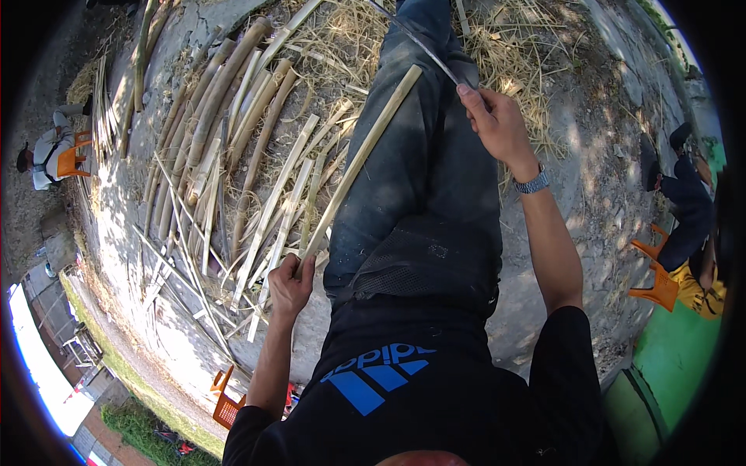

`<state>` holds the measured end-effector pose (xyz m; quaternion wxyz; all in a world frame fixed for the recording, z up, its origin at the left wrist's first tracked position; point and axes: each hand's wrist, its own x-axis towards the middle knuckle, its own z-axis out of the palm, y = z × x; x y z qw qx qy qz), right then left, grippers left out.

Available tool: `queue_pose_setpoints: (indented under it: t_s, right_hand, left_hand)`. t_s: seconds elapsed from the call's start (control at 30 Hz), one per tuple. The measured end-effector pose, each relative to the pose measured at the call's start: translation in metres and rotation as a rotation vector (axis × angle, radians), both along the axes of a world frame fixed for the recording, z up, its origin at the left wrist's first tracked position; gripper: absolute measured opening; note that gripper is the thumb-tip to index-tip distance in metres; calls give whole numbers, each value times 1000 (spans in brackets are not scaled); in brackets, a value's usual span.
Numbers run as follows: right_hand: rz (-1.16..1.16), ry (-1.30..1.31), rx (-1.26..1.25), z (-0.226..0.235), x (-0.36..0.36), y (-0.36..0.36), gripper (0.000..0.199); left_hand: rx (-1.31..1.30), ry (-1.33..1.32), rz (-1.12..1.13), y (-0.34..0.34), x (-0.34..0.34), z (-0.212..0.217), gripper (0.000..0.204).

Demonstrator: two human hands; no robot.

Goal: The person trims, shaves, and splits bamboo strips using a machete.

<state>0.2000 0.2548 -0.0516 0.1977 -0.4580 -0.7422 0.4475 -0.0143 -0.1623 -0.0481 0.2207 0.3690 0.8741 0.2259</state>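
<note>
My left hand, low on the left, is closed around the lower end of a long split bamboo slat. The slat slants up and to the right, its far end lying over my left trouser leg. Out in front on the right, my right hand grips a long, thin, dark metal blade. That blade points up and left, apart from the slat, and its far end runs out of the top of the view. My fingers hide its handle.
Split bamboo slats and round bamboo poles lie on the ground to my left. Pale shavings are strewn beyond my legs. One person sits at far left on an orange chair; another is at far right.
</note>
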Motion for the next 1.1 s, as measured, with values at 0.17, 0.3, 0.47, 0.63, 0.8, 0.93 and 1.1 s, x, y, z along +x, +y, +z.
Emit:
queue_pose_setpoints:
  t_s: [0.17,0.3,0.47,0.63,0.8,0.93,1.1]
  right_hand:
    - [17,4,-5,2,2,-3,70]
    - [-9,46,-23,8,-3,-13,69]
    - [-104,139,-103,20,-7,-24,65]
    - [-20,17,21,6,-7,-25,65]
    - [76,-181,214,-5,-7,-32,63]
    - [108,-243,212,-7,-6,-34,61]
    - [115,-202,219,-2,0,-37,59]
  left_hand:
    - [0,25,15,-3,0,-6,45]
    - [66,91,19,1,2,-5,42]
    - [143,113,14,14,-3,-7,40]
    - [76,189,-126,50,-9,-15,34]
    - [18,16,-244,107,-13,-5,25]
    - [95,-349,-108,142,-21,-14,26]
    - [50,-576,-9,197,-29,-4,48]
